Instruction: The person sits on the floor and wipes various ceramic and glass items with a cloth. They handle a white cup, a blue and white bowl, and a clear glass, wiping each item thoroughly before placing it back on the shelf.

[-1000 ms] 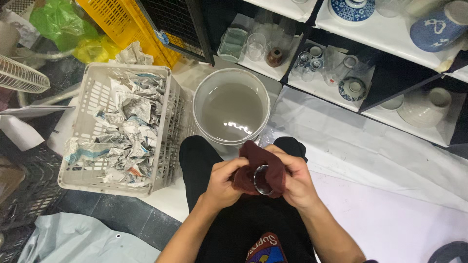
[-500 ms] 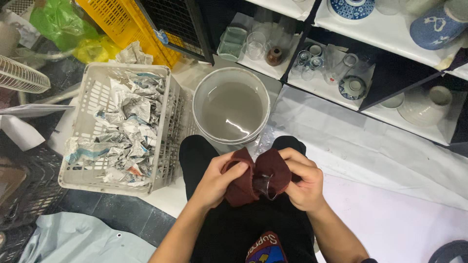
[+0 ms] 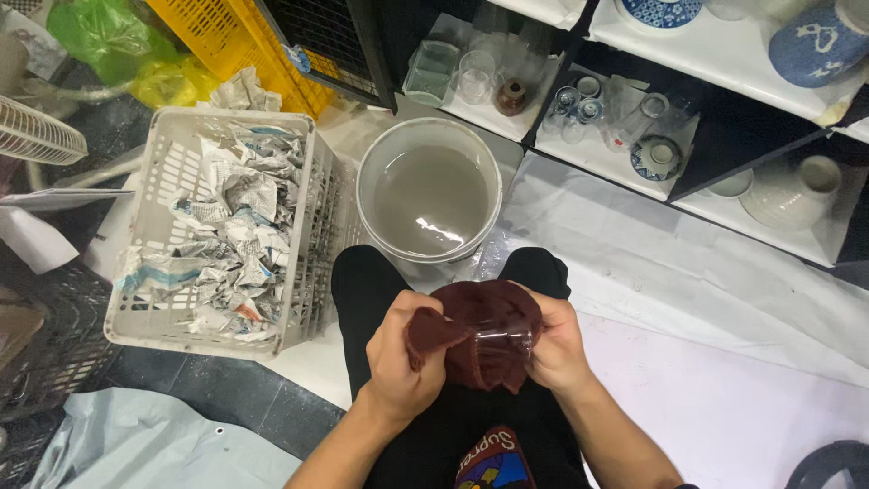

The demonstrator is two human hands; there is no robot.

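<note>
Both hands meet at lap level, forearms coming up from the bottom edge, wrists angled inward. Left hand [image 3: 400, 355] is clenched on a bunch of the dark red cloth [image 3: 480, 335], thumb on top, knuckles toward the camera. Right hand [image 3: 554, 344] cups the other side, fingers curled under the fabric. A clear glass [image 3: 502, 342] sits between the hands, mostly wrapped; only a shiny patch of its wall shows through. Exact finger contact on the glass is hidden by the cloth.

Bundle sits over the person's knees in black trousers, just below the white bucket [image 3: 429, 190] of cloudy grey water.

Around:
- White plastic crate [image 3: 158, 190] to the left of the bucket, filled with crumpled newspaper [image 3: 226, 235].
- Yellow crate [image 3: 231, 36] and green bag [image 3: 100, 32] further back left.
- Low shelves [image 3: 625, 154] ahead and right hold small glasses, cups, and blue-and-white bowls.
- White sheet [image 3: 688, 272] covers the floor on the right.

Nothing sits between the hands and the bucket.
</note>
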